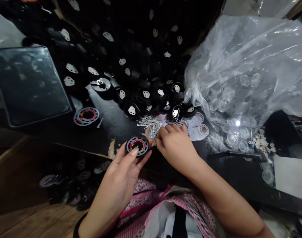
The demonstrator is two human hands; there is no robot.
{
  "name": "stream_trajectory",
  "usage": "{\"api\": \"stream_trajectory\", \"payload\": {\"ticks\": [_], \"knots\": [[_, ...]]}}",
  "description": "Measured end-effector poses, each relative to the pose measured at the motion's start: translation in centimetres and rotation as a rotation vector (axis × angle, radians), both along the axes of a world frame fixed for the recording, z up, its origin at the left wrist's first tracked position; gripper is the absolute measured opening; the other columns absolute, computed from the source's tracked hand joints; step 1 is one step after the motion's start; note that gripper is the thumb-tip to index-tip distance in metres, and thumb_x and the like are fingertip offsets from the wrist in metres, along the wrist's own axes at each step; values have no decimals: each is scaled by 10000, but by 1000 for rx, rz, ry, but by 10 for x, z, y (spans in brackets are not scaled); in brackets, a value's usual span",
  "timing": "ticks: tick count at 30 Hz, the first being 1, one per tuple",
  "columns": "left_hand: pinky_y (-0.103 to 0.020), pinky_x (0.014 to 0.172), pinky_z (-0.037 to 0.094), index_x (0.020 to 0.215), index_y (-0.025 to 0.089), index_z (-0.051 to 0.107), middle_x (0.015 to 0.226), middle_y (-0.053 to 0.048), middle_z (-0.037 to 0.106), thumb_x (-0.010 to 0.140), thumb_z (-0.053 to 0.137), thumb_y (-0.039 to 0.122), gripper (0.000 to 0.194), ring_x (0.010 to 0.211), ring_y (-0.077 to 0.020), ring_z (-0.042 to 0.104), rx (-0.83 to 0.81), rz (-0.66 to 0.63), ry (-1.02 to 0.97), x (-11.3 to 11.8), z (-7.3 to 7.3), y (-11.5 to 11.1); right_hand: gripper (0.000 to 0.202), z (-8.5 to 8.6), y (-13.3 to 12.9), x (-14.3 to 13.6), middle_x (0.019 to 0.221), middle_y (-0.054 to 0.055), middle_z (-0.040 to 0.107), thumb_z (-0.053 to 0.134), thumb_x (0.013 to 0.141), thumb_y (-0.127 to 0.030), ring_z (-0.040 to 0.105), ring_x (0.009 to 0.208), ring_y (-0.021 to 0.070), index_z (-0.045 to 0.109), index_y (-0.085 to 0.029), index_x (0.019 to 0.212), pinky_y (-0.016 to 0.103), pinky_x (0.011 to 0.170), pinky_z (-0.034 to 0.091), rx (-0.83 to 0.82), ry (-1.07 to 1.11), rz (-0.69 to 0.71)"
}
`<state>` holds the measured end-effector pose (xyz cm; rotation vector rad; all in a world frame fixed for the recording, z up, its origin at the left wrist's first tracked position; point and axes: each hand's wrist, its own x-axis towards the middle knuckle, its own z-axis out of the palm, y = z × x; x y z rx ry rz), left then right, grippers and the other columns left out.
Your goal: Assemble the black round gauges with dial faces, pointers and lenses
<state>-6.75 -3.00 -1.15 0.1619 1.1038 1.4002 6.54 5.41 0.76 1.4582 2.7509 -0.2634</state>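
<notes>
A round black gauge (137, 146) with a red and white dial faces up in my left hand (127, 165), whose thumb lies on the dial and whose fingers wrap the rim. My right hand (175, 145) is at the edge of a pile of small white pointers (152, 125), fingers bent and close together; whatever its fingertips hold is hidden. Just beyond it lie stacks of printed dial discs (199, 132). Two larger dials (86, 116) rest on the black table at the left.
Many black gauge housings (132, 109) with white plates crowd the table's back. A plastic bag of clear lenses (230, 99) bulges at the right, near a dark tool (240, 154) and white paper (291, 177). At the left stands a dark wrapped panel (31, 86). Gauges (76, 188) lie below the edge.
</notes>
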Motion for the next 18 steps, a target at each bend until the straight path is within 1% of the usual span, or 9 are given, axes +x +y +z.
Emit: {"api": "stream_trajectory", "payload": {"ticks": [3,5,8,11,13,15,16,18], "knots": [[-446,1138,439,1026,235,768,1137,-53,781,900,680,292,164,1223,-249,652,12,46,7,3,3,4,162,-1,0,1,947,102,729,513,973,-226,645,954,292,658,-155,960,428,823,423,-51,5,-22],[-434,1155,419,1017,238,771,1135,-50,783,902,678,304,161,1250,-249,634,26,50,16,5,5,5,162,-1,0,3,953,96,733,519,973,-235,648,961,283,658,-158,942,416,832,415,-82,13,-46],[-419,1144,436,1029,246,759,1158,-40,777,910,667,287,156,1261,-249,628,41,57,24,8,6,5,165,-2,1,4,961,104,739,525,970,-238,652,963,283,660,-151,930,413,845,407,-99,7,-67],[-401,1118,460,1047,242,741,1145,-37,774,902,679,285,164,1248,-246,635,25,92,65,8,2,3,162,-1,1,4,947,105,741,528,959,-228,657,938,283,662,-147,919,414,841,411,-107,39,-76],[-397,1110,459,1082,243,726,1162,-35,765,906,678,305,193,1236,-243,639,12,62,82,9,-1,1,132,1,-1,5,914,95,740,554,938,-220,659,899,276,661,-153,898,408,826,418,-122,107,-75],[-396,1106,452,1118,253,712,1181,-28,754,919,665,322,216,1217,-238,644,32,1,69,11,-4,1,89,2,-5,7,866,88,732,586,905,-201,656,843,269,657,-156,874,398,796,427,-123,193,-65],[-394,1104,449,1128,257,706,1184,-23,750,926,657,327,220,1212,-234,644,58,-19,54,12,-5,1,72,1,-7,10,848,88,724,598,891,-194,651,822,269,655,-156,870,394,777,430,-107,237,-61],[-394,1099,449,1138,257,700,1176,-21,750,933,651,329,223,1203,-231,644,118,-19,26,15,-6,4,72,-3,-9,15,818,90,705,600,884,-203,638,791,272,651,-157,863,384,734,431,-45,327,-52]]}}
